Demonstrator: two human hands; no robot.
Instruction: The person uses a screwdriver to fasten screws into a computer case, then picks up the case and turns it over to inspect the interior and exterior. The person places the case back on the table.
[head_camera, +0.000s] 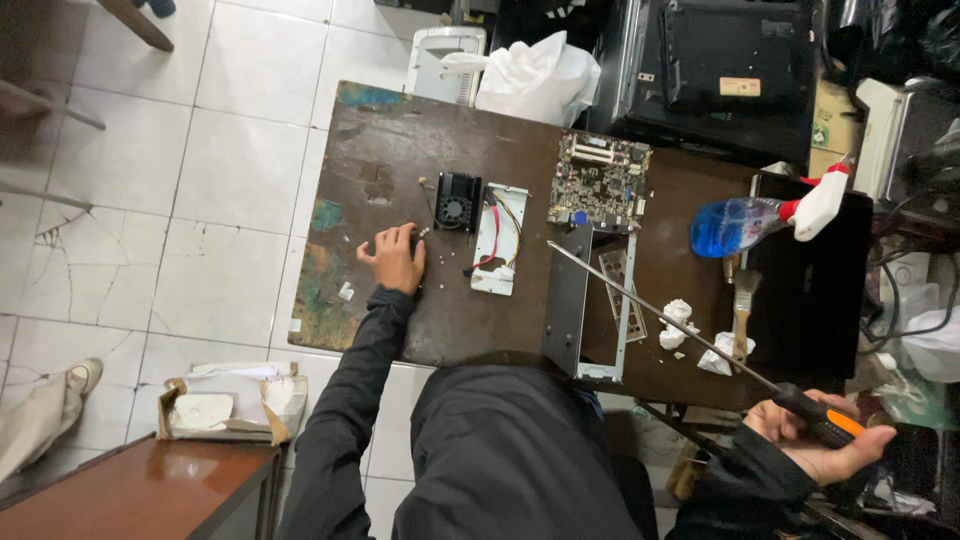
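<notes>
My left hand rests on the worn brown table, fingers curled around something small that I cannot make out, just left of a black fan heatsink. My right hand is off the table's right front corner, holding a long screwdriver by its black and orange handle. The shaft points up-left over a grey metal chassis frame. A white bracket with red and yellow cables lies beside the fan. A green circuit board sits behind the frame.
A blue spray bottle with a white and red trigger, a paintbrush and crumpled white tissues lie at the right. A white plastic bag and a dark monitor stand behind. A torn cardboard box sits on the tiled floor.
</notes>
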